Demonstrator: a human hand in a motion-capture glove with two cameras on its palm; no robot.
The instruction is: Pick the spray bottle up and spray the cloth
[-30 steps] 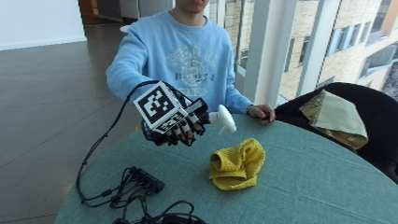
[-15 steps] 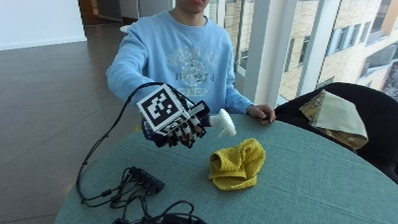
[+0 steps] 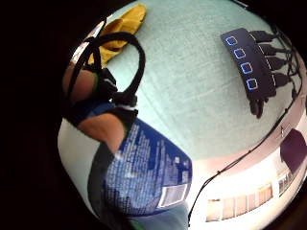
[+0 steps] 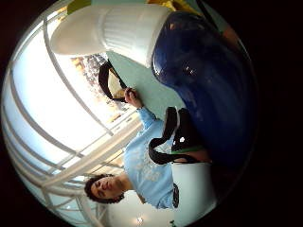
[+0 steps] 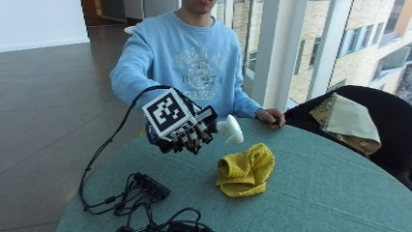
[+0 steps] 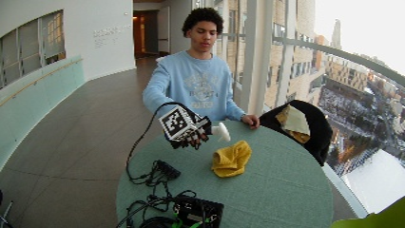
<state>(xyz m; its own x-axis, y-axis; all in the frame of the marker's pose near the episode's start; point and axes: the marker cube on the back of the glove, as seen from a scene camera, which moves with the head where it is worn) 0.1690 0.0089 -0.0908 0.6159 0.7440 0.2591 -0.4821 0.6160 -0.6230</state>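
— Blue plastic spray bottle with a white nozzle (image 5: 227,131): where is it at this point?

— Up off the round teal tabletop (image 5: 334,193), carried in the black-gloved right hand (image 5: 183,133), whose fingers are curled round the bottle's body (the palm views show the blue label and white head right against the palm). The nozzle points roughly toward the crumpled yellow cloth (image 5: 245,169), which lies on the tabletop just below and beside it.

— So which step is this?

— Picking up looks done; I judge it to be the aiming stage, before the spray.

— And the next move?

— Bring the nozzle squarely over the cloth, then squeeze the trigger. Whether a finger is already on the trigger I cannot tell. The bare hand (image 5: 270,117) rests at the tabletop's far edge.
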